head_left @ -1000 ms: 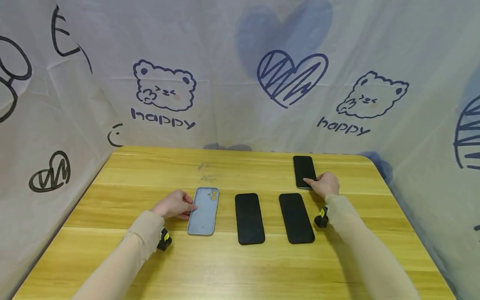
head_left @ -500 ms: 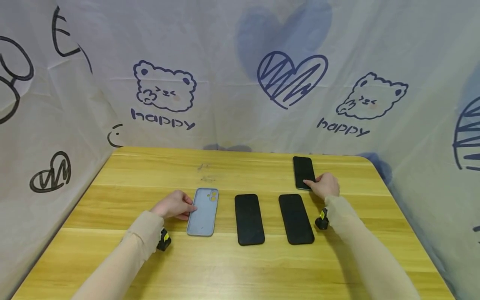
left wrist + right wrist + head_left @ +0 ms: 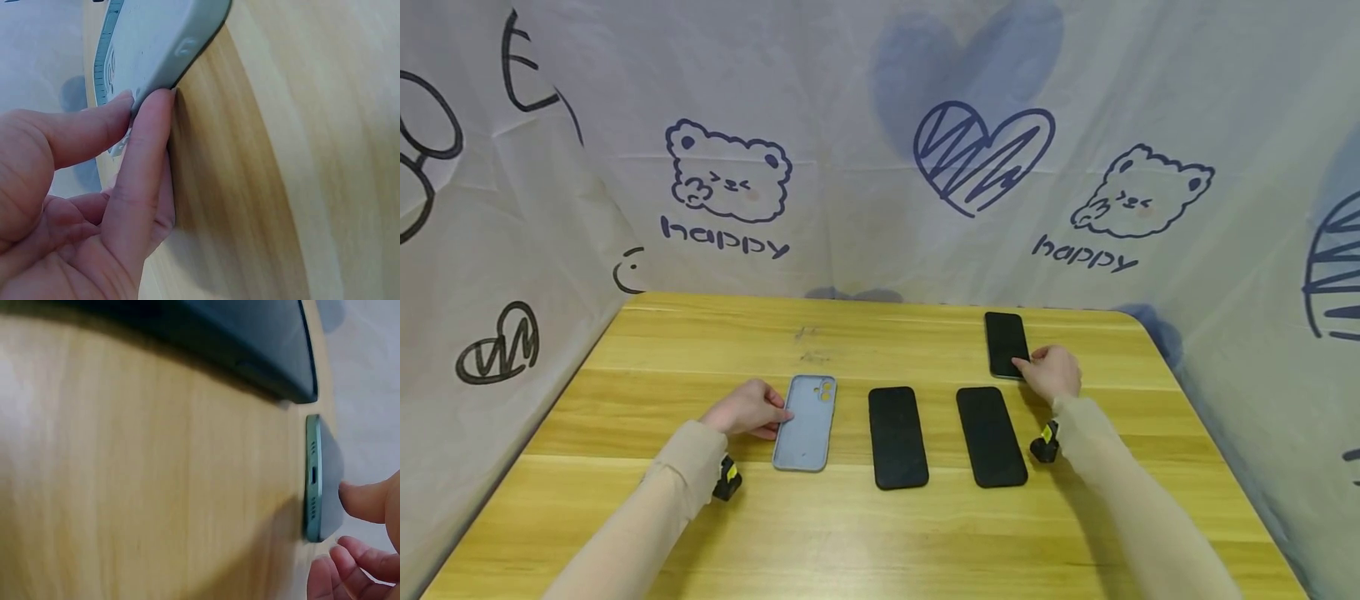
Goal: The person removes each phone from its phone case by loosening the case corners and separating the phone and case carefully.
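My left hand [image 3: 748, 408] pinches the left edge of a light blue phone case [image 3: 805, 437] between thumb and fingers. The case lies with its hollow side up and its camera cutout at the far right corner. At the back right, my right hand [image 3: 1054, 372] is at a black-screened smartphone [image 3: 1005, 337], thumb over the screen and fingers at its right edge. The right wrist view shows that phone's greenish frame [image 3: 314, 478] with its charging port, thumb [image 3: 369, 501] close over the glass. Other fingertips [image 3: 344, 550] stand beside its corner.
Two black phone-shaped slabs [image 3: 898, 437] [image 3: 992, 437] lie side by side between the hands, nearer me than the smartphone. The wooden table [image 3: 880, 550] has a cloth [image 3: 850, 83] with drawings behind it and along its sides.
My right thumb has slid slightly to the right over the smartphone's screen. The left hand, the case and the black slabs stay where they were.
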Action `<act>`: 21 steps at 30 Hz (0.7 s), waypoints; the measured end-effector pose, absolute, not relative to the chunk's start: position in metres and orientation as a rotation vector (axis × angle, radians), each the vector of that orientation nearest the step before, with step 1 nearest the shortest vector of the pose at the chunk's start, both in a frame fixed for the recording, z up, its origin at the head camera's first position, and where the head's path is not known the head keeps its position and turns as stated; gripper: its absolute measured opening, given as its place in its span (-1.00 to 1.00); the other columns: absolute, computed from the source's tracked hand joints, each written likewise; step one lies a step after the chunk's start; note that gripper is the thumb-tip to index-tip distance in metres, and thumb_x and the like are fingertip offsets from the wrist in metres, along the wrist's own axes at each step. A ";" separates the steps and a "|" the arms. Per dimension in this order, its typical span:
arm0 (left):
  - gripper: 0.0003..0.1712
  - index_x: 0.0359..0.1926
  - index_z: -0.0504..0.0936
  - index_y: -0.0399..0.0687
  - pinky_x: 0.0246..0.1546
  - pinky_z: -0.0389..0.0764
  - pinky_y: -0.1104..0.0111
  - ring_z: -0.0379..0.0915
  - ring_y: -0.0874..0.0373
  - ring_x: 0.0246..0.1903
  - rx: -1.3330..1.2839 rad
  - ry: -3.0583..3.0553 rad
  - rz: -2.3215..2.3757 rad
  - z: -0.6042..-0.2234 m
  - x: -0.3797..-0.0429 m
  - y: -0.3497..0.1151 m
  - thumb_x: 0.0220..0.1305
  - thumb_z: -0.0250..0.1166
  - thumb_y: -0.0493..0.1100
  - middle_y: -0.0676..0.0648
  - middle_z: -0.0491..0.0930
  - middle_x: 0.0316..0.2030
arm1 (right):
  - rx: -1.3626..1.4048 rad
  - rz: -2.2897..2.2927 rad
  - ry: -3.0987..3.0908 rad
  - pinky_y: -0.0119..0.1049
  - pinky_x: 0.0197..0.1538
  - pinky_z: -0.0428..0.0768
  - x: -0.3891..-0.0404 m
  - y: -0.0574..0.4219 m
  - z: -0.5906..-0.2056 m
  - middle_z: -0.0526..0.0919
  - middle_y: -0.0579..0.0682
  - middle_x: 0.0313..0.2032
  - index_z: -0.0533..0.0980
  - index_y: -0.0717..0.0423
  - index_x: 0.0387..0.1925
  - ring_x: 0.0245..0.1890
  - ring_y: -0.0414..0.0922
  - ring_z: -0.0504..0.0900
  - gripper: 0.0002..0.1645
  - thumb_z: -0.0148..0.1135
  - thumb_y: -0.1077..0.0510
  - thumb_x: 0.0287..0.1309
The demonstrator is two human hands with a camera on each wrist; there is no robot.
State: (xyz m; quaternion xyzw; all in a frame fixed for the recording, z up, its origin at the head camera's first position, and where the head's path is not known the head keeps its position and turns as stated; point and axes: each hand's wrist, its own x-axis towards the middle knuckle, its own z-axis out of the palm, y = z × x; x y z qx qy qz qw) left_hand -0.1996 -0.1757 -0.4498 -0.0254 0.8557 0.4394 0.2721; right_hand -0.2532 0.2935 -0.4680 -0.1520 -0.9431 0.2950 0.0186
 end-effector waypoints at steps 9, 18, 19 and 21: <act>-0.79 -0.15 0.45 -0.38 -0.29 0.76 0.33 0.55 0.10 -0.35 -0.051 2.320 1.184 -0.449 -0.198 -0.177 0.40 0.27 -0.28 -0.18 0.53 -0.30 | -0.330 1.217 -2.777 -0.27 -0.15 0.60 -0.241 0.271 -0.449 0.65 0.24 -0.07 0.59 0.27 0.05 -0.14 0.08 0.63 -0.58 0.24 0.03 0.35; -0.72 -0.06 0.44 -0.39 -0.29 0.75 0.31 0.54 0.07 -0.32 -0.036 2.365 1.203 -0.449 -0.194 -0.174 0.48 0.18 -0.18 -0.20 0.55 -0.27 | -0.248 1.763 -2.621 -0.40 -0.06 0.71 -0.229 0.247 -0.433 0.67 0.12 -0.09 0.50 0.39 0.18 -0.28 -0.29 0.66 -0.55 0.18 0.17 0.40; -0.70 -0.02 0.43 -0.39 -0.30 0.75 0.30 0.55 0.06 -0.32 -0.033 2.395 1.188 -0.448 -0.193 -0.173 0.49 0.18 -0.17 -0.22 0.55 -0.25 | -0.251 1.828 -2.598 -0.40 -0.04 0.72 -0.228 0.245 -0.432 0.67 0.08 -0.10 0.48 0.41 0.20 -0.29 -0.31 0.67 -0.54 0.17 0.18 0.41; -0.64 0.05 0.40 -0.39 -0.33 0.71 0.30 0.56 0.04 -0.32 -0.021 2.478 1.135 -0.447 -0.191 -0.170 0.49 0.18 -0.14 -0.27 0.56 -0.20 | -0.253 1.939 -2.553 -0.41 -0.02 0.72 -0.225 0.240 -0.431 0.68 -0.04 -0.16 0.45 0.42 0.22 -0.28 -0.33 0.68 -0.54 0.15 0.20 0.42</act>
